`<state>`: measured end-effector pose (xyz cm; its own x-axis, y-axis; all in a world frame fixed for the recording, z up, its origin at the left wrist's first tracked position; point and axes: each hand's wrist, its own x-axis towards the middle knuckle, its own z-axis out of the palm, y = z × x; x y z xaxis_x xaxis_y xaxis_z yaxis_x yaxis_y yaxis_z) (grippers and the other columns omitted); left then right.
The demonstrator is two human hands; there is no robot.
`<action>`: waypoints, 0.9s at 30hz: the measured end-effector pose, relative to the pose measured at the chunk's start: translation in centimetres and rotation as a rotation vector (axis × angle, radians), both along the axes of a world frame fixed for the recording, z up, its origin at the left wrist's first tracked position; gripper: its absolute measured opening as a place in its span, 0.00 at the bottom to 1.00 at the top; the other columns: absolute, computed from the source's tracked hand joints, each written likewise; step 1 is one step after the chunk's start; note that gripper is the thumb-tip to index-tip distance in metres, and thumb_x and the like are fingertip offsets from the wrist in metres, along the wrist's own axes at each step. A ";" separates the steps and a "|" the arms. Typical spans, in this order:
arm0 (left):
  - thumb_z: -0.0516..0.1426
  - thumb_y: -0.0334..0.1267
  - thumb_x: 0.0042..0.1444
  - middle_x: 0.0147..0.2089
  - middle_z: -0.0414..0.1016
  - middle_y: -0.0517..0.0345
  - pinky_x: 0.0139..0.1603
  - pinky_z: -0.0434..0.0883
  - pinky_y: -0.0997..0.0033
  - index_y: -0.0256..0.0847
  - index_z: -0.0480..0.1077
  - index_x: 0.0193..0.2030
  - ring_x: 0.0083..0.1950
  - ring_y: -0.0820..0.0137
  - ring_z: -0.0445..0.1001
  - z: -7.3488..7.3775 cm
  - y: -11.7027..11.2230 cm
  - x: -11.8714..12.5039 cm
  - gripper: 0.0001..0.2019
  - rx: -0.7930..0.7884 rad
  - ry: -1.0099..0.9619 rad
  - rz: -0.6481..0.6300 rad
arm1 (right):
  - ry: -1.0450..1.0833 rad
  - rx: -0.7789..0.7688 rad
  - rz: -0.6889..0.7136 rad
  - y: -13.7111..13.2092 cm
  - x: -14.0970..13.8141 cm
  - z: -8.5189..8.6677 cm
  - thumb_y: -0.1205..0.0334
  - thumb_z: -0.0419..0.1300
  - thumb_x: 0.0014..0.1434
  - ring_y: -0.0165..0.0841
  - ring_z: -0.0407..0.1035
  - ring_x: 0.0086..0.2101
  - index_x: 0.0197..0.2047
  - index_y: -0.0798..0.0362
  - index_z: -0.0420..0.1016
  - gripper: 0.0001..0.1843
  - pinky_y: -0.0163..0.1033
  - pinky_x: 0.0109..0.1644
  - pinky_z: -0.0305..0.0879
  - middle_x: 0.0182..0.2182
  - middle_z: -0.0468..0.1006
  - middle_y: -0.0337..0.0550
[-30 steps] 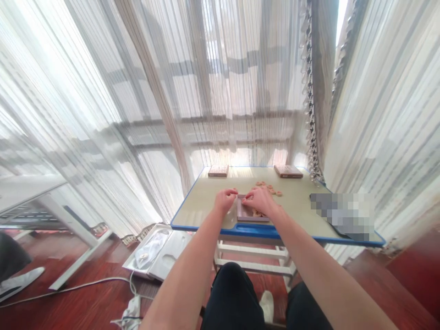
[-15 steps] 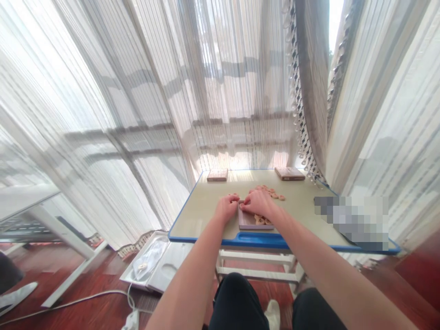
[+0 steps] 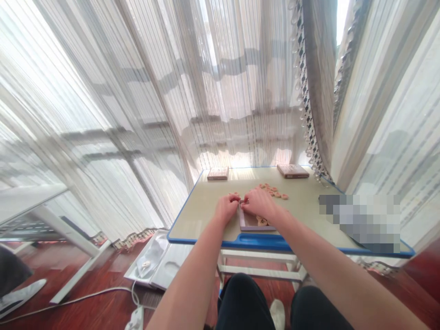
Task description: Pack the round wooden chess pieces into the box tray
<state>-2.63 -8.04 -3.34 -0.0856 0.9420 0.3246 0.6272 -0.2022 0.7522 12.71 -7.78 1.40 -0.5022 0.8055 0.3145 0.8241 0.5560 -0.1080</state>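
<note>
A small flat tray (image 3: pixel 248 225) lies near the front edge of a beige table with a blue rim (image 3: pixel 192 215). A few round wooden pieces (image 3: pixel 261 221) sit inside it. My left hand (image 3: pixel 227 208) rests curled against the tray's left edge, its fingers closed. My right hand (image 3: pixel 260 205) lies over the tray's far part, fingers bent and pinched toward the left hand. What the fingertips hold is too small to make out. Several loose wooden pieces (image 3: pixel 274 191) lie on the table just beyond my right hand.
Two flat boxes stand at the table's far edge, one on the left (image 3: pixel 217 173) and one on the right (image 3: pixel 293 171). Sheer curtains hang behind. A white open case (image 3: pixel 161 259) and a cable (image 3: pixel 75 300) lie on the red wooden floor at left.
The view has shifted a little. Both hands stay at the tray, drawn slightly closer together at its far left corner.
</note>
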 end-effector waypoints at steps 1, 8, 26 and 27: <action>0.52 0.26 0.44 0.43 0.79 0.53 0.56 0.65 0.66 0.40 0.78 0.34 0.51 0.63 0.73 0.1 -0.1 0.0 0.15 -0.004 -0.002 0.005 | 0.014 -0.002 0.002 -0.1 0.0 -0.1 0.59 0.57 0.50 0.43 0.70 0.35 0.29 0.52 0.80 0.10 0.39 0.32 0.61 0.28 0.79 0.52; 0.53 0.27 0.44 0.38 0.80 0.55 0.51 0.67 0.67 0.40 0.78 0.35 0.45 0.64 0.75 0.8 -0.6 0.3 0.14 -0.052 0.029 0.029 | 0.108 -0.143 0.171 2.2 1.2 0.5 0.55 0.61 0.47 0.35 0.70 0.32 0.35 0.47 0.81 0.13 0.35 0.34 0.62 0.28 0.78 0.41; 0.52 0.30 0.45 0.39 0.79 0.55 0.48 0.69 0.67 0.40 0.77 0.35 0.43 0.64 0.75 0.5 -0.8 0.3 0.14 -0.029 0.163 0.067 | -0.061 -0.032 0.358 2.1 1.8 0.6 0.56 0.56 0.55 0.34 0.68 0.35 0.29 0.50 0.79 0.12 0.34 0.39 0.60 0.28 0.76 0.42; 0.52 0.30 0.46 0.38 0.80 0.55 0.47 0.69 0.67 0.40 0.77 0.35 0.43 0.63 0.75 0.6 -0.9 0.4 0.14 -0.035 0.169 0.070 | -0.073 -0.024 0.362 2.2 1.7 0.6 0.56 0.55 0.55 0.34 0.68 0.36 0.29 0.50 0.79 0.12 0.34 0.39 0.60 0.28 0.76 0.43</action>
